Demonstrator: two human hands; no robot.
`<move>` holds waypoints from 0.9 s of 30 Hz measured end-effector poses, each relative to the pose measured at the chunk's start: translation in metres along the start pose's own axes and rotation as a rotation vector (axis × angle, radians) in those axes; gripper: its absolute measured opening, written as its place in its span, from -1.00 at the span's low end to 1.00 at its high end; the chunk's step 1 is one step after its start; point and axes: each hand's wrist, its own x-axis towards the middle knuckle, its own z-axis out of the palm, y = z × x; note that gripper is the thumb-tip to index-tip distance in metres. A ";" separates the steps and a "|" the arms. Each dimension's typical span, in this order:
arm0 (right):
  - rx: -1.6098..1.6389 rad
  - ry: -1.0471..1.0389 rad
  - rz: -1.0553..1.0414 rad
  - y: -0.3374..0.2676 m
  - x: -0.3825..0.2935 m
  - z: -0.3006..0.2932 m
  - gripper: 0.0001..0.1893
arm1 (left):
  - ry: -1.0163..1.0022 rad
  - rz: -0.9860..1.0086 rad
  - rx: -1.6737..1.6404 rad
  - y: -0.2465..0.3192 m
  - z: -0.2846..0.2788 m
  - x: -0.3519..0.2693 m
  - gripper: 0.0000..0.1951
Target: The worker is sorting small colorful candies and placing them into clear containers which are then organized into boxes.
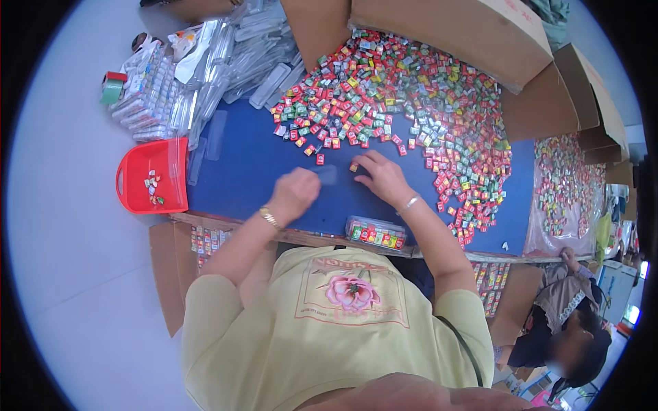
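My left hand (297, 194), with a gold watch or bracelet at the wrist, has its fingers curled around one end of a blurred clear plastic piece (325, 175) over the blue tabletop (247, 169). To its right, my right hand (381, 177) pinches a small red and yellow box (353, 167) between thumb and fingers. A lone small red box (320, 159) lies just beyond the gap between my hands. Near the table's front edge stands a clear plastic case (376, 234) holding a row of small coloured boxes. A large heap of similar boxes (380, 92) spreads over the table's far side.
Clear plastic trays (270, 85) are piled at the back left, beside stacked white packs (149, 92). A red dustpan-like scoop (177, 200) holds a few small pieces. Cardboard flaps (452, 36) border the heap. At the right, another person (560, 318) sits by a second heap (565, 190).
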 end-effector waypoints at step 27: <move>-0.339 0.179 -0.054 0.026 -0.009 -0.012 -0.79 | -0.009 -0.268 -0.254 0.033 0.067 0.056 -0.70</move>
